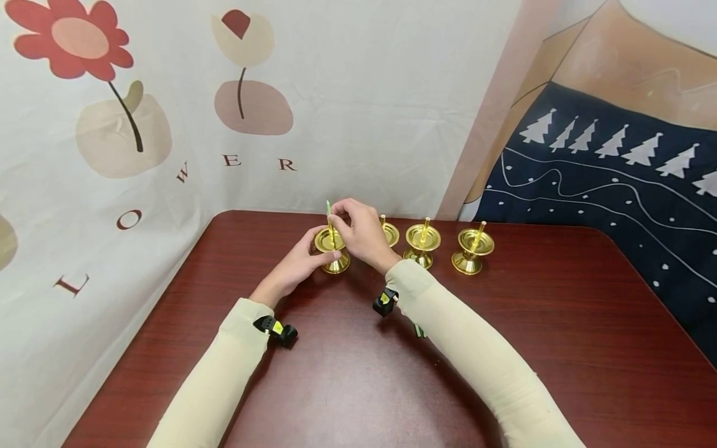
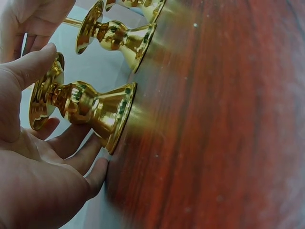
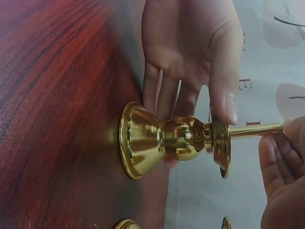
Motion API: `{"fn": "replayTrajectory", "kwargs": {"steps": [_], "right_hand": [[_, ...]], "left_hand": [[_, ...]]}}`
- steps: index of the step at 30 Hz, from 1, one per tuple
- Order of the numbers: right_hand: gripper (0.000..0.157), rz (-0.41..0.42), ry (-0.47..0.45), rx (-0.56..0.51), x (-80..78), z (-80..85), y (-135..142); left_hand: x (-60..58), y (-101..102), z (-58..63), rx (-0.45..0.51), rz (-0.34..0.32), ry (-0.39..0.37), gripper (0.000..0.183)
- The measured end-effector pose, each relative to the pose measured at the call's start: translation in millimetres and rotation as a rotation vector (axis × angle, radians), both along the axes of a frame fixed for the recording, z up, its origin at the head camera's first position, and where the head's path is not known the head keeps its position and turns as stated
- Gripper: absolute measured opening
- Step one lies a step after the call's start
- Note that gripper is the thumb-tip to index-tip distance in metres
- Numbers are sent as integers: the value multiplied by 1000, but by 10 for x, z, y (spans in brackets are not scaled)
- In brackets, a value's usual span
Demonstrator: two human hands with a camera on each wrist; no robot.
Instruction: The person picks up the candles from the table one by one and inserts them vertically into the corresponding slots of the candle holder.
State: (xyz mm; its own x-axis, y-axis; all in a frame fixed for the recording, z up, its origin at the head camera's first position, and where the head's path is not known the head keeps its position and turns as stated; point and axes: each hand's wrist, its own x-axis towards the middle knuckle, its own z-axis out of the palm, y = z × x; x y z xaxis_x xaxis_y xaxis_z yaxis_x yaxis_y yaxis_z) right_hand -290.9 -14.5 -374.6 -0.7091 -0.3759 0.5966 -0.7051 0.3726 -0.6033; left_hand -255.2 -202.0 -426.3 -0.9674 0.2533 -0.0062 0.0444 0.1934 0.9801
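Observation:
At the leftmost gold candle holder (image 1: 336, 266), my left hand (image 1: 297, 264) grips the dish, its thumb on the rim and its fingers curved round the far side. The holder stands upright on its flared base. My right hand (image 1: 364, 235) pinches a thin green candle (image 1: 328, 208) upright at the top of the holder's slim gold tube (image 3: 255, 130). In the right wrist view the right fingertips are right at the tube's end and hide most of the candle. The left wrist view shows the holder's stem (image 2: 78, 101) between the left thumb and fingers.
Three more gold holders stand in a row to the right: one partly behind the right hand, a middle one (image 1: 424, 239) and a far right one (image 1: 473, 247). Green candles (image 1: 420, 331) lie on the brown table (image 1: 336, 386), partly under the right sleeve. Printed cloth (image 1: 358, 124) hangs behind.

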Motion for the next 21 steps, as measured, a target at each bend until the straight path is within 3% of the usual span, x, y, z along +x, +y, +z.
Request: {"fn": "replayTrajectory", "kwargs": {"steps": [10,21], "right_hand": [[10,-1,-48,-49,161,72,137],[8,33,-57,14,538,164,659]], "left_hand": [[14,20,31,8,-14,-35,80],[2,28,32,-3,15,-57,89]]}}
